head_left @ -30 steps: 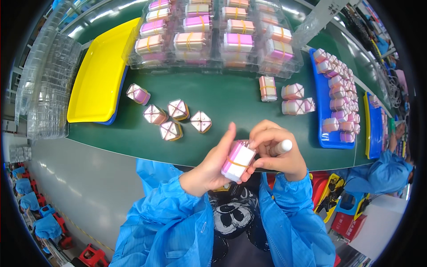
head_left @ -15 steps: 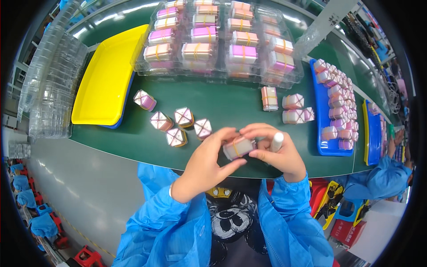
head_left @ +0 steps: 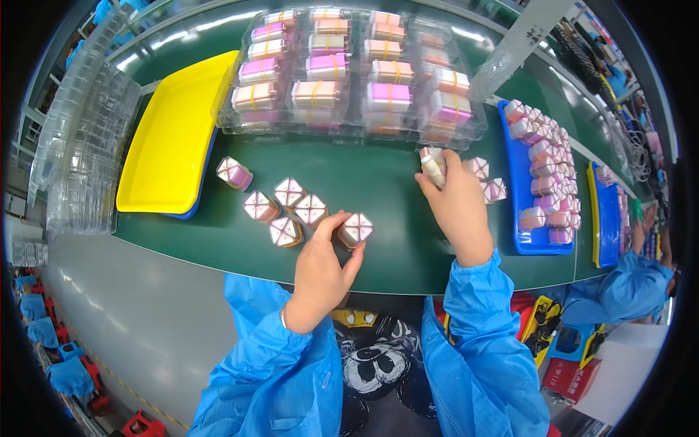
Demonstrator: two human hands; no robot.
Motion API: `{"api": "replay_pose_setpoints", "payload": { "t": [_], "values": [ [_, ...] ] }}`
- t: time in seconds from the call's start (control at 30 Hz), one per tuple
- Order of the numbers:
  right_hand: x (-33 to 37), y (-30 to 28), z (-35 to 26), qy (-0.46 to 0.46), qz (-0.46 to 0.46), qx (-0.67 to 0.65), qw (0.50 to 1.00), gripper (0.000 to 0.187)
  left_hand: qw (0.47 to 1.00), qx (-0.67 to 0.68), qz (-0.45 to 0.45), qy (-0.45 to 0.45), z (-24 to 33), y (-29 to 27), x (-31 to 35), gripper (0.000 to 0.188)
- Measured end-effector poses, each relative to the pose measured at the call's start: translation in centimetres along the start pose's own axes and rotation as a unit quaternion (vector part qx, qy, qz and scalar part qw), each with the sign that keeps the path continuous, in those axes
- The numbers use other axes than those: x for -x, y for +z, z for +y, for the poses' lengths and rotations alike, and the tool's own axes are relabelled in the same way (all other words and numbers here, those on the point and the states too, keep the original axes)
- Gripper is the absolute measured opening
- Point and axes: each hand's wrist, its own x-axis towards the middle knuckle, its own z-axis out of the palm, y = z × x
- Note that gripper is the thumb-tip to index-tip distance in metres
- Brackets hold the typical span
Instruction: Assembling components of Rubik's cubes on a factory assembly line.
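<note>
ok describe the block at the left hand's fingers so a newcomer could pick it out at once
On the green table, start at the yellow tray, then move right to the small group of white-topped blocks. The target block is the rightmost of these, the only one between the thumb and fingers of the left hand.

A green table (head_left: 408, 258) is carrying everything: small banded blocks (head_left: 289, 192) are standing left of centre, others (head_left: 494, 190) are lying rightward, stacked trays (head_left: 164, 138) and a blue tray (head_left: 531, 245) are flanking, and clear plastic trays (head_left: 352, 128) are sitting behind.
</note>
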Motion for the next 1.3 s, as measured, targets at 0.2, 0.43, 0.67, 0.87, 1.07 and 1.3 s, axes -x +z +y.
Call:
{"api": "replay_pose_setpoints", "payload": {
  "t": [0.2, 0.43, 0.67, 0.87, 1.07, 1.3],
  "values": [
    [1.0, -1.2, -0.3, -0.058, -0.025, -0.159, 0.985, 0.045, 0.999, -0.001, 0.041, -0.026, -0.6, -0.1, 0.0, 0.065],
    [5.6, -3.1, 1.7, 0.096, -0.312, -0.585, 0.742, 0.057, 0.999, -0.035, 0.011, 0.004, 1.4, -1.8, 0.2, 0.079],
    [6.6, -2.2, 0.7, 0.036, -0.249, -0.643, 0.723, 0.049, 0.992, 0.002, -0.002, 0.123, 5.2, -2.3, 0.8, 0.095],
    [6.6, -3.9, 0.4, 0.091, -0.319, -0.416, 0.847, 0.051, 0.979, 0.161, -0.109, 0.055, 3.4, 3.2, -2.2, 0.065],
    [7.4, -5.3, 2.1, 0.045, -0.266, -0.383, 0.884, 0.054, 0.969, 0.201, -0.142, 0.015, 3.1, 3.8, -2.3, 0.055],
    [7.1, -4.5, 1.8, 0.011, -0.205, -0.394, 0.896, 0.041, 0.98, 0.154, -0.128, 0.022, 2.8, 4.3, -1.9, 0.052]
  ]
}}
